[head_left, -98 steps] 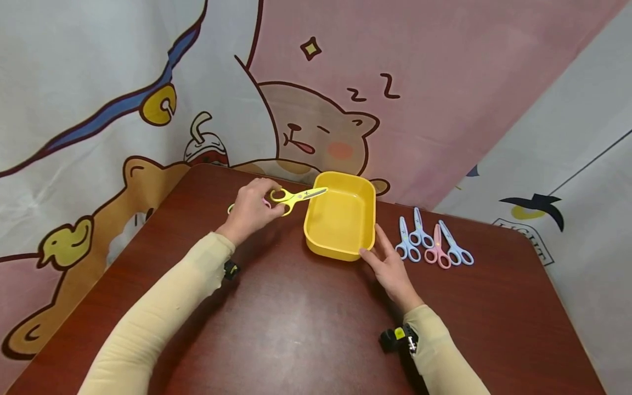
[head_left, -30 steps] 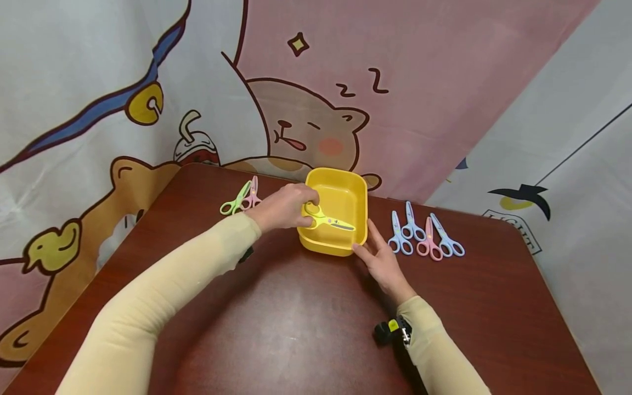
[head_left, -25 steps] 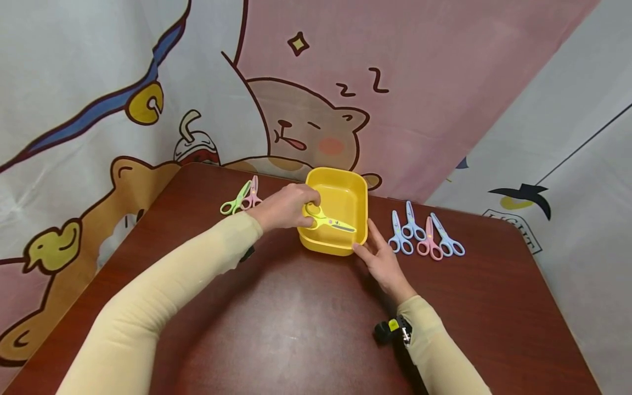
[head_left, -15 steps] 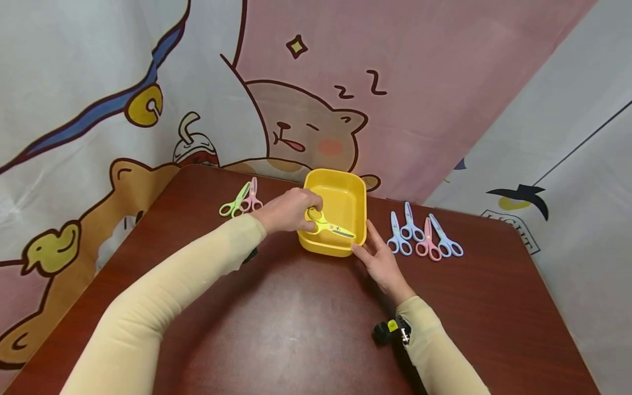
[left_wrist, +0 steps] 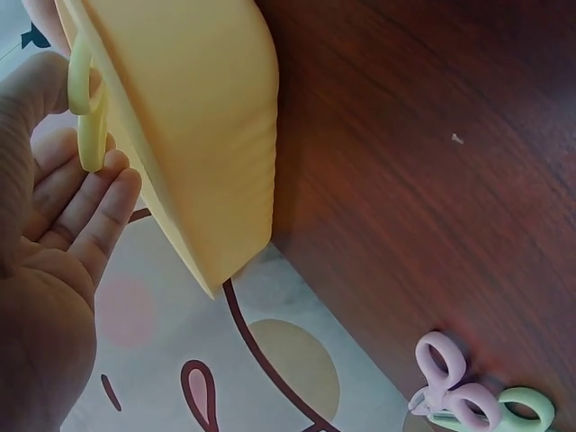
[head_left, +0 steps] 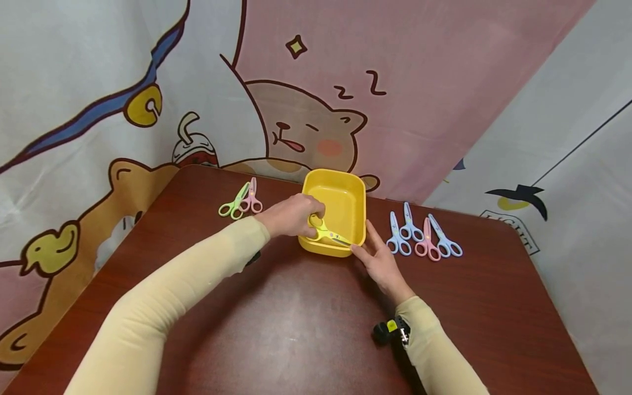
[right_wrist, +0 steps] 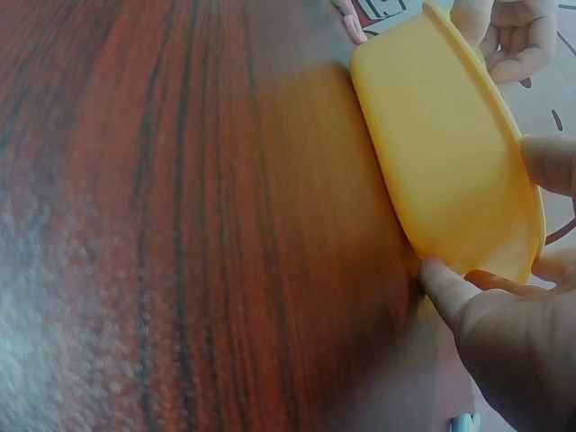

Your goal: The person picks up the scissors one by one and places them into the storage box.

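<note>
My left hand [head_left: 293, 214] is over the left side of a yellow plastic tray [head_left: 328, 252], pinching yellow scissors [head_left: 323, 234] by the handle. Their blades slant across the tray's inside, the tip at its front right corner near my right thumb. In the left wrist view, thumb and fingers are at the yellow handle loops [left_wrist: 92, 144] beside the tray rim; the blades are hidden there behind the tray wall. My right hand [head_left: 386, 270] grips the tray's front right corner. The right wrist view has its thumb on the rim and a fingertip low on the wall [right_wrist: 450, 171].
Green scissors [head_left: 241, 196] and pink scissors [head_left: 252, 195] lie together on the brown table [head_left: 276, 329], left of the tray. To its right is a row of several more scissors, light blue [head_left: 394, 224] and pink [head_left: 426, 233]. A printed curtain [head_left: 419, 109] hangs behind the table.
My left hand has carried the yellow scissors rightward from beside the tray to over it. In the last second it has shifted slightly toward the near side, the blades tilting toward the front corner.
</note>
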A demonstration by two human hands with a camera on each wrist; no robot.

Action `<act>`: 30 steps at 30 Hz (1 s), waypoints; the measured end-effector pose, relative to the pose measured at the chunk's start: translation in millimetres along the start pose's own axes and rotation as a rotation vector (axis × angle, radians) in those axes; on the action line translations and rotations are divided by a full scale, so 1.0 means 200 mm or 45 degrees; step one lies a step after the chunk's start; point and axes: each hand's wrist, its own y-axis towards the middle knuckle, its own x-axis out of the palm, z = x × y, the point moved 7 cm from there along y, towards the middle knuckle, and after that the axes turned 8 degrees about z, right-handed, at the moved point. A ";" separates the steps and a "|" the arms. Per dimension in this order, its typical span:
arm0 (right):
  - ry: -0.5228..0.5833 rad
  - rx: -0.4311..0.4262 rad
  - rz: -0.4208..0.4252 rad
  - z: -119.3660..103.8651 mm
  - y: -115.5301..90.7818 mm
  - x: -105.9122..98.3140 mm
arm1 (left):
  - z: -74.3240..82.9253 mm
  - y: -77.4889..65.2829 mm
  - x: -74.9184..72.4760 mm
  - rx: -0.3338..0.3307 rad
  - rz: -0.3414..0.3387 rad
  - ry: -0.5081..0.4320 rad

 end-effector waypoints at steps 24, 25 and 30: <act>0.007 0.012 0.000 0.00 0.00 0.00 | -0.02 0.00 0.06 -0.103 -0.133 0.001; 0.009 0.012 0.000 -0.01 0.00 0.00 | -0.02 0.00 0.06 -0.105 -0.139 0.000; 0.006 0.011 -0.001 -0.01 -0.01 0.00 | -0.02 0.00 0.07 -0.087 -0.165 0.020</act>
